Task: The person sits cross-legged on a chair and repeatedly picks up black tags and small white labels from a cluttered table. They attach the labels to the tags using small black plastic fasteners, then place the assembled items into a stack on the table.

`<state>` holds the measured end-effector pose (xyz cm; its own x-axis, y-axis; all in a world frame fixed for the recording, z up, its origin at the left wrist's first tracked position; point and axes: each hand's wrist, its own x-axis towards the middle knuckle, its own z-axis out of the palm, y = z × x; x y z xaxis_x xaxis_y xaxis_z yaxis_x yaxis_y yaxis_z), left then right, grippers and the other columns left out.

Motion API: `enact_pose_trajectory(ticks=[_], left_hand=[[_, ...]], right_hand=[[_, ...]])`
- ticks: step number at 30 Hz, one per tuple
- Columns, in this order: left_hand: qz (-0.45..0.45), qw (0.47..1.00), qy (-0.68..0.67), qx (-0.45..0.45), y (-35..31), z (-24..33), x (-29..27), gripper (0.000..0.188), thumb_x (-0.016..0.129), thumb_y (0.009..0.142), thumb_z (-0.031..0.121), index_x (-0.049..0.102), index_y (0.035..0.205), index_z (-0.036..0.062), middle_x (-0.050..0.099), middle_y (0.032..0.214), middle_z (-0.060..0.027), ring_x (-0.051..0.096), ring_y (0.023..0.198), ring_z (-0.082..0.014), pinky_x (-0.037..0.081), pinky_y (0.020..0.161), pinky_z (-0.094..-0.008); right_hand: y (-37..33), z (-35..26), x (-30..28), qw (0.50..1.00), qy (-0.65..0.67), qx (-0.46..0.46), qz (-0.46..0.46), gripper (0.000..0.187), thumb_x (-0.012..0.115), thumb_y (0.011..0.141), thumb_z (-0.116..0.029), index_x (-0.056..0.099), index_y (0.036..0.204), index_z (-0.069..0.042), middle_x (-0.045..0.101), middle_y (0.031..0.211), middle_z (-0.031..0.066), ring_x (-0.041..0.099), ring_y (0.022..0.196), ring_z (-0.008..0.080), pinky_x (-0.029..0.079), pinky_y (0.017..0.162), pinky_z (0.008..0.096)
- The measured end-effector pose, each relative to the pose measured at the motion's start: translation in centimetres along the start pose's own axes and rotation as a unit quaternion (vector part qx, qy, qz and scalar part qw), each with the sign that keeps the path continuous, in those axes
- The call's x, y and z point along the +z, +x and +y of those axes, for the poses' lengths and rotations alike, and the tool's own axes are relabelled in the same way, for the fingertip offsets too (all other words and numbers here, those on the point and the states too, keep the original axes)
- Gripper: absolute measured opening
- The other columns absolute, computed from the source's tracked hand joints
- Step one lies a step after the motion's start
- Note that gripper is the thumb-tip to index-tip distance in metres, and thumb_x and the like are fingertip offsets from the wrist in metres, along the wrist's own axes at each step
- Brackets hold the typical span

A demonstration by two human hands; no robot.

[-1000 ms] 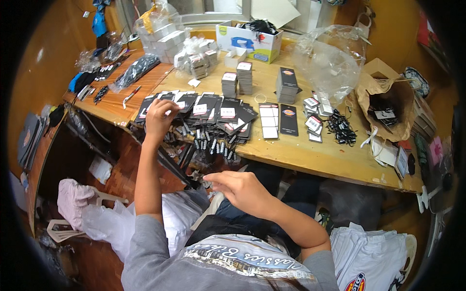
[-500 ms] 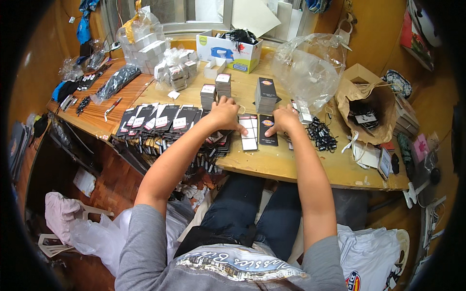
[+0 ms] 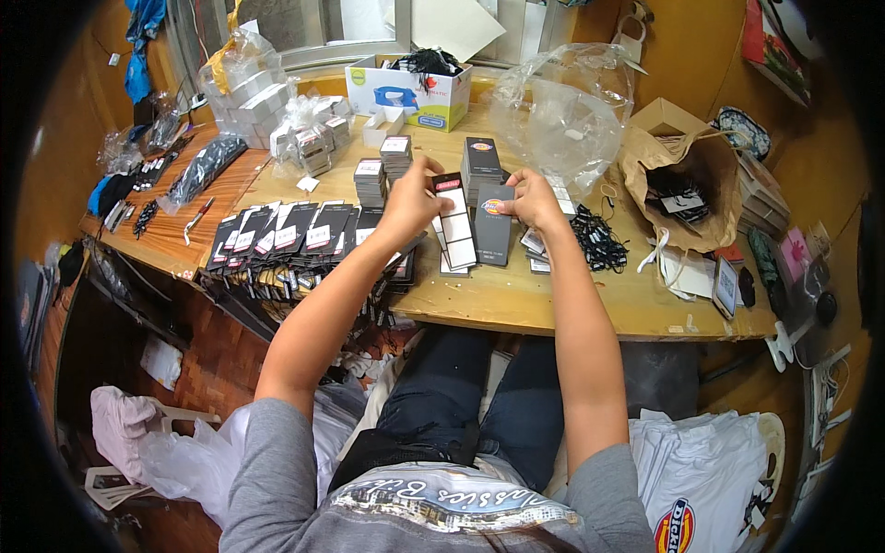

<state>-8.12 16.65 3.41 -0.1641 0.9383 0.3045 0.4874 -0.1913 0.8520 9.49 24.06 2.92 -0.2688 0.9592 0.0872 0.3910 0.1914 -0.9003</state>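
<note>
My left grip pinches a white card with a red top, near its top. My right grip pinches a dark card near its top too. Both cards are up in front of me, side by side, over the near part of the surface. More white shows just under the left one, and I can't tell if I hold that too. To do this well, I should pinch by the edges, softly, so the cards don't bend. I should check that just one card is in each grip, and keep the tops level so the sides can line up. The dark stack is just past my cards, on the far side, so I should mind my knuckles there. The black strings are to the right and could snag my sleeve-free arm.
</note>
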Motion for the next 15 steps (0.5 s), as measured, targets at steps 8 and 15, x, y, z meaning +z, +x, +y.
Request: enact_pose_trajectory(ticks=[8, 15], left_hand=[[-0.036, 0.980, -0.197, 0.002, -2.4, 2.8, 0.6, 0.033, 0.063, 0.068, 0.002, 0.052, 0.098, -0.0073, 0.060, 0.070, -0.0087, 0.054, 0.059, -0.0097, 0.043, 0.054, -0.0214], [-0.046, 0.950, -0.303, -0.068, -4.8, 2.8, 3.3, 0.017, 0.059, 0.073, 0.006, 0.055, 0.085, -0.0061, 0.057, 0.068, -0.0040, 0.048, 0.058, -0.0057, 0.037, 0.051, -0.0189]], right_hand=[[-4.3, -2.0, -3.0, 0.969, 0.218, -0.076, -0.092, 0.032, 0.059, 0.069, 0.003, 0.045, 0.098, -0.002, 0.059, 0.072, 0.0109, 0.055, 0.062, 0.0106, 0.044, 0.053, 0.0207], [-5.1, -0.4, -3.9, 0.986, -0.135, -0.071, 0.069, 0.027, 0.069, 0.062, -0.017, 0.057, 0.080, 0.000, 0.060, 0.071, 0.0135, 0.057, 0.062, 0.0213, 0.044, 0.057, 0.0293]])
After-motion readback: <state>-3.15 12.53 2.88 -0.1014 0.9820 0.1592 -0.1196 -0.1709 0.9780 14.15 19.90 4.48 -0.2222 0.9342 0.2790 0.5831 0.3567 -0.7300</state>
